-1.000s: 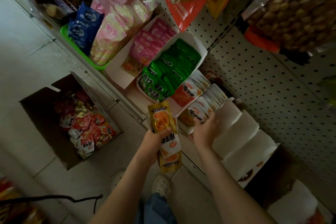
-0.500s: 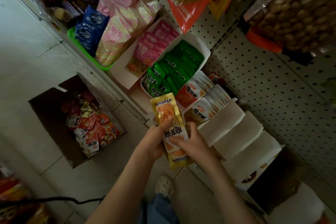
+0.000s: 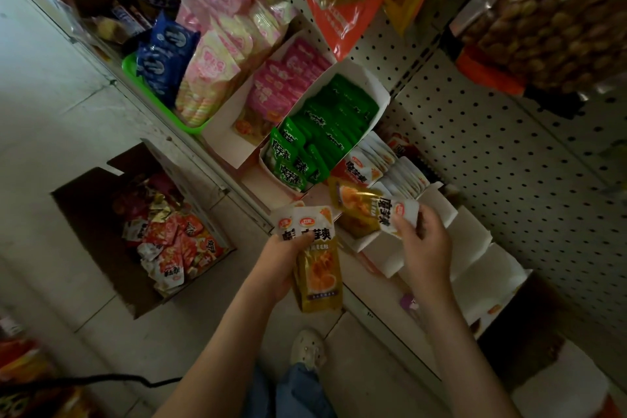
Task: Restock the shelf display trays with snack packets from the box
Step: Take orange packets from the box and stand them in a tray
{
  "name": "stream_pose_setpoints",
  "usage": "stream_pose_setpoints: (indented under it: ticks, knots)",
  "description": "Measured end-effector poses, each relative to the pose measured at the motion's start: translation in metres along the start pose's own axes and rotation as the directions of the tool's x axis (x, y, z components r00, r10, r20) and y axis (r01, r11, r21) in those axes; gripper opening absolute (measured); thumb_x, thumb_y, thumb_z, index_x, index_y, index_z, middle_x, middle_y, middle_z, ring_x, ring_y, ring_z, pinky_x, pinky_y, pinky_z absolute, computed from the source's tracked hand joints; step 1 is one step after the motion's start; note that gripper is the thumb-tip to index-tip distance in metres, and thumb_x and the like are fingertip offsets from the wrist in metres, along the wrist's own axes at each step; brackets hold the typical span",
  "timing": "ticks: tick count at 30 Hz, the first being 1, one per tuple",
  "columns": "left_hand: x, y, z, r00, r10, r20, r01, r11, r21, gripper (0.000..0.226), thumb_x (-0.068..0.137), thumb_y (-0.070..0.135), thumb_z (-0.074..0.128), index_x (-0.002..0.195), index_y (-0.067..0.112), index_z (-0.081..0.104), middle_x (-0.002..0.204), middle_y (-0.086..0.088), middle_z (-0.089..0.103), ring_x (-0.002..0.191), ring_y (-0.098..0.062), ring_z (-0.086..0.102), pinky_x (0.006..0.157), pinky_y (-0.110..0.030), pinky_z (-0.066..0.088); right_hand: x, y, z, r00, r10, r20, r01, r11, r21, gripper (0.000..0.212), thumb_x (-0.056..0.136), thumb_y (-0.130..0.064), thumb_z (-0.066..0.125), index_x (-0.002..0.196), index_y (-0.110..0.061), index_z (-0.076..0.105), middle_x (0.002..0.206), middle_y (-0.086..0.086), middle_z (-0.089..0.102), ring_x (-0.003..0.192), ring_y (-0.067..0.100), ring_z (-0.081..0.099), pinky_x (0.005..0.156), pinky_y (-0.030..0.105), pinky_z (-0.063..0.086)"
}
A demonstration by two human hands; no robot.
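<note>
While the cardboard box [image 3: 101, 214] sits open on the floor, left hand [image 3: 281, 261] grips a few yellow packets [image 3: 317, 268], and right hand [image 3: 424, 244] pinches one packet [image 3: 369, 210] over the white tray [image 3: 383, 248].

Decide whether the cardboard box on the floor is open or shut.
Open: the cardboard box has its flaps up, and the loose red snack packets inside show.

Dim, murky wide-angle view; corners darken, edges bend, slight blur.
</note>
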State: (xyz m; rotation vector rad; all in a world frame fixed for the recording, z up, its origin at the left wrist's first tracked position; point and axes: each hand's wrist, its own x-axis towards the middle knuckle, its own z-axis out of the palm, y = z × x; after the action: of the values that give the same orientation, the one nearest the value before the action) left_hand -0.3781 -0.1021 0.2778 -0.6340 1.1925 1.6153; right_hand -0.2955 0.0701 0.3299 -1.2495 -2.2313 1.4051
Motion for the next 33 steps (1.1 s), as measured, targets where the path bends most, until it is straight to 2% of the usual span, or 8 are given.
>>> stream_pose_setpoints:
  ticks: [6,10,13,17,21,24,30,33]
  knots:
    - [0.007,0.007,-0.001,0.995,0.091,-0.047,-0.089,0.994,0.058,0.027,0.092,0.01,0.06,0.12,0.008,0.059,0.099,-0.013,0.074,0.088,-0.03,0.072,0.079,-0.047,0.057,0.005,0.005,-0.004,0.968,-0.247,-0.033,0.213,0.889,-0.406,0.022,0.097,-0.01,0.051,0.112,-0.007,0.065,0.104,0.005,0.06,0.089,0.015,0.055,0.063,0.012,0.035]
    - [0.009,0.009,0.004,0.993,0.111,-0.033,-0.106,0.987,0.121,0.031,0.092,0.013,0.061,0.122,0.009,0.058,0.101,-0.01,0.074,0.089,-0.027,0.072,0.083,-0.048,0.057,0.004,0.008,0.02,0.975,-0.206,0.082,0.22,0.861,-0.459,0.022,0.097,-0.011,0.049,0.113,-0.009,0.064,0.106,-0.003,0.055,0.095,0.011,0.05,0.067,0.013,0.035]
    - [0.008,0.01,0.005,1.0,0.01,0.006,-0.011,0.999,0.035,0.028,0.095,0.014,0.058,0.121,0.006,0.057,0.101,-0.014,0.073,0.086,-0.028,0.073,0.072,-0.041,0.059,0.01,0.019,0.038,0.973,-0.114,0.202,0.217,0.757,-0.617,0.015,0.093,-0.008,0.053,0.106,-0.008,0.062,0.11,0.005,0.059,0.104,0.021,0.053,0.083,0.03,0.041]
    - [0.004,0.008,0.005,0.995,-0.076,0.07,0.076,0.997,0.002,0.023,0.094,0.012,0.059,0.114,0.002,0.06,0.095,-0.016,0.074,0.078,-0.028,0.073,0.067,-0.037,0.058,0.026,0.019,0.044,0.972,-0.145,0.183,0.233,0.586,-0.776,0.019,0.092,-0.013,0.054,0.111,-0.012,0.06,0.117,0.004,0.06,0.113,0.021,0.05,0.093,0.034,0.027]
    - [0.003,0.004,0.003,0.993,-0.082,0.086,0.082,0.997,0.012,0.022,0.092,0.011,0.061,0.111,0.0,0.06,0.094,-0.018,0.074,0.081,-0.03,0.073,0.073,-0.04,0.059,0.04,0.014,0.035,0.982,-0.163,0.098,0.177,0.594,-0.785,0.014,0.093,-0.018,0.055,0.105,-0.012,0.06,0.11,0.005,0.06,0.11,0.022,0.049,0.093,0.035,0.023]
    - [0.003,0.006,0.003,0.991,-0.1,0.095,0.098,0.995,0.018,0.022,0.092,0.011,0.061,0.111,0.0,0.06,0.097,-0.018,0.073,0.083,-0.03,0.073,0.075,-0.04,0.058,0.038,0.017,0.031,0.975,-0.105,0.196,0.221,0.551,-0.805,0.028,0.088,-0.022,0.062,0.116,-0.016,0.057,0.122,0.002,0.052,0.122,0.021,0.038,0.099,0.037,0.02]
    - [-0.001,0.011,0.012,0.986,-0.043,0.158,0.043,0.999,0.009,0.025,0.09,0.011,0.063,0.114,0.005,0.062,0.105,-0.016,0.072,0.094,-0.031,0.071,0.08,-0.042,0.058,0.001,-0.004,0.021,0.996,-0.088,0.025,0.091,0.976,-0.197,0.033,0.087,-0.024,0.067,0.118,-0.031,0.06,0.12,-0.009,0.05,0.109,0.001,0.037,0.085,0.018,0.036]
    - [-0.005,0.015,0.019,0.967,-0.031,0.253,0.027,0.999,0.021,0.034,0.09,0.016,0.062,0.122,0.005,0.061,0.112,-0.016,0.07,0.101,-0.032,0.068,0.086,-0.042,0.056,-0.02,-0.015,0.028,0.947,0.154,0.281,-0.185,0.979,0.084,0.045,0.086,-0.033,0.067,0.126,-0.038,0.047,0.122,-0.012,0.055,0.108,0.004,0.054,0.085,0.026,0.05]
